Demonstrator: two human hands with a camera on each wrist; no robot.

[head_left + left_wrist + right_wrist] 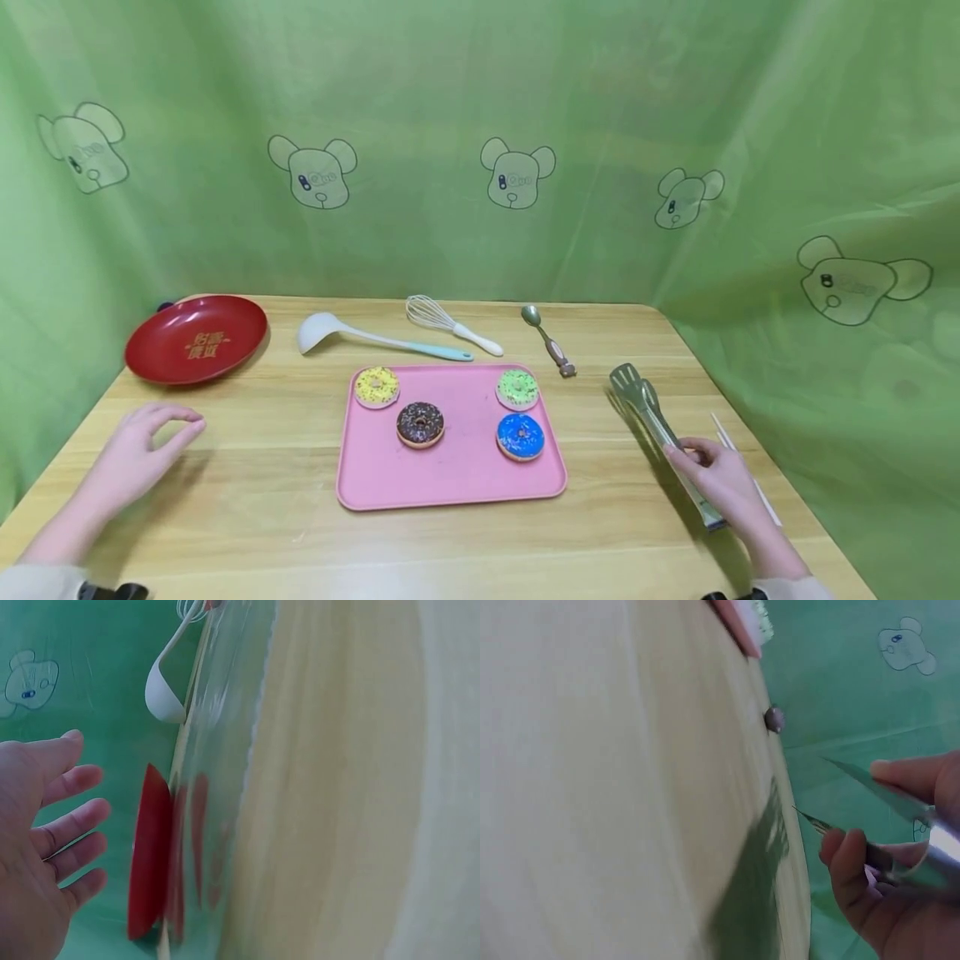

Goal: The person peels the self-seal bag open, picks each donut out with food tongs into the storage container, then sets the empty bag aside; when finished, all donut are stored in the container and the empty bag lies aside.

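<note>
My right hand holds a pair of metal food tongs by the middle, thumb on one arm and fingers on the other. In the right wrist view the two tips of the tongs stand apart with nothing between them, and their shadow falls on the table. My left hand hovers over the table at the left, fingers loosely bent and holding nothing. The red plate lies just beyond it. On a pink tray are a yellow donut, a chocolate donut, a green donut and a blue donut.
Behind the tray lie a white ladle with a mint handle, a whisk and a small spoon. White chopsticks rest by the right edge, partly behind my right hand. A green curtain encloses the table's back and sides.
</note>
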